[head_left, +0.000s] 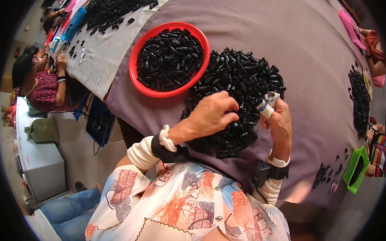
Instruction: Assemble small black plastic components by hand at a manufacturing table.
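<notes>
A large heap of small black plastic parts [241, 75] lies on the cloth in front of me. Over its near left part is my left hand [210, 114], fingers curled, thumb and forefinger apart with nothing visible between them. At the heap's right edge, my right hand [281, 121] is closed, fingers bent inward. White wrapping with a blue stripe [265, 108] covers one of its fingers. A small pale, shiny piece [271, 97] sticks up at these fingertips; its kind is unclear. A round red basin [134, 71] full of similar black parts stands against the heap's upper left side.
The table wears a mauve cloth [313, 73]. Another black heap [116, 9] lies at the far left beside a blue basket [74, 25]. Co-workers sit at left and right. A green basket [355, 168] stands at the right edge, near loose black parts [359, 101].
</notes>
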`<state>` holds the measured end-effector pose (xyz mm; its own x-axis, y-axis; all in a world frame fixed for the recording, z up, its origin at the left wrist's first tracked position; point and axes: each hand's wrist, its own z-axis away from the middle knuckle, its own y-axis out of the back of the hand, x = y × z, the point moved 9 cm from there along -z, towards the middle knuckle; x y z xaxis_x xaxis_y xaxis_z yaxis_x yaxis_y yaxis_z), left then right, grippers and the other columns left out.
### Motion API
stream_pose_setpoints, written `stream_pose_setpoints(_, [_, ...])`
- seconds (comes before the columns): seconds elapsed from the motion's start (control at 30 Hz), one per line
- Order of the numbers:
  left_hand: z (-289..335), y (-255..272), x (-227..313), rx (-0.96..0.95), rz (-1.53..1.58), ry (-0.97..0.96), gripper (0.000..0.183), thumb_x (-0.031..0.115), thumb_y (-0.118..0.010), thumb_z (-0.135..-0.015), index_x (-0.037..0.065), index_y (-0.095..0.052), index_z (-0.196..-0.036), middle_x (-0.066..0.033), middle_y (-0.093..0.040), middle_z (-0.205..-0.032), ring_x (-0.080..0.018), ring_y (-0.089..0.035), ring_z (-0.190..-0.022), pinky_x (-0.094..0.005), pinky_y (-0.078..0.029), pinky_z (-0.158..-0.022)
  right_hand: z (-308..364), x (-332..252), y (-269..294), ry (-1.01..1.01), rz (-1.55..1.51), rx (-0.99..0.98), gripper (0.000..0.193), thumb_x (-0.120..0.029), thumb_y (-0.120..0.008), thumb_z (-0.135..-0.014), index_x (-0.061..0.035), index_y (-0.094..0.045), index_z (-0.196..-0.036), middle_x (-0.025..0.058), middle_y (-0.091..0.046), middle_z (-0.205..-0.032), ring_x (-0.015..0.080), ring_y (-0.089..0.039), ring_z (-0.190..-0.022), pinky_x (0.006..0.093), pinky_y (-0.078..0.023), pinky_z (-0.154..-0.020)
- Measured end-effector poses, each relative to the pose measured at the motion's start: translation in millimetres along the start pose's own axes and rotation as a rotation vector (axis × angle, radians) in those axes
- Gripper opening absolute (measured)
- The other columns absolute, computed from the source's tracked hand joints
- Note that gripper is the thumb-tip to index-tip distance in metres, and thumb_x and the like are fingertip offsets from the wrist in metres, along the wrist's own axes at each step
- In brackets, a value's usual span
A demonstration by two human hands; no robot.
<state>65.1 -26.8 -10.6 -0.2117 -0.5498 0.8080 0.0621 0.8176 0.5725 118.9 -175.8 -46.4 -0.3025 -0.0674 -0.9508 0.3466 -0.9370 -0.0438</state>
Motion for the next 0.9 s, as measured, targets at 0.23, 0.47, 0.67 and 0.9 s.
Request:
stream_pose_setpoints(0.23, [3.2,-22.6,4.1,-0.043,-0.234,-0.071,0.012,0.01,-0.064,-0.07,0.004,-0.057,-0.078,-0.0117,-0.049,-0.079,-0.0298,-0.051,-0.079,-0.0379,-0.044,-0.068,4.5,7.0,0.6,0.002,-0.023,-0.006,0.008,-0.009,-0.059,-0.077,-0.0061,-0.052,-0.075,-0.0015,-0.047,-0.051,0.0049,-0.041,-0.038,0.02,-0.028,-0.034])
stream_pose_setpoints(0.47, [-2.7,2.3,-20.3,-0.057,0.718,0.367,0.012,0.009,-0.061,-0.082,0.001,-0.058,-0.091,-0.0007,-0.059,-0.078,-0.0056,-0.055,-0.069,-0.0199,-0.045,-0.063,3.9,0.8,-11.2,0.015,-0.012,-0.033,0.013,-0.012,-0.064,-0.076,-0.0069,-0.052,-0.076,-0.0027,-0.047,-0.051,0.0043,-0.041,-0.039,0.0198,-0.03,-0.035])
stream_pose_setpoints(0.67, [-6.1,12.7,-11.8,-0.046,0.958,0.328,0.015,0.009,-0.059,-0.084,0.0,-0.061,-0.096,-0.0019,-0.06,-0.079,-0.0072,-0.055,-0.068,-0.0205,-0.046,-0.065,6.7,-25.7,-35.3,0.041,-0.054,-0.07,0.014,-0.01,-0.065,-0.077,-0.0048,-0.058,-0.089,-0.0033,-0.051,-0.06,0.0029,-0.043,-0.043,0.0177,-0.031,-0.037])
stream_pose_setpoints(0.9, [-4.6,7.5,-12.1,-0.051,1.015,0.358,0.018,0.01,-0.059,-0.085,-0.001,-0.059,-0.098,-0.0033,-0.061,-0.081,-0.0082,-0.057,-0.07,-0.0219,-0.048,-0.066,5.1,-29.7,-43.3,0.088,-0.048,-0.096,0.012,-0.008,-0.063,-0.078,-0.0033,-0.059,-0.089,-0.0027,-0.053,-0.061,0.0028,-0.043,-0.045,0.0175,-0.031,-0.038])
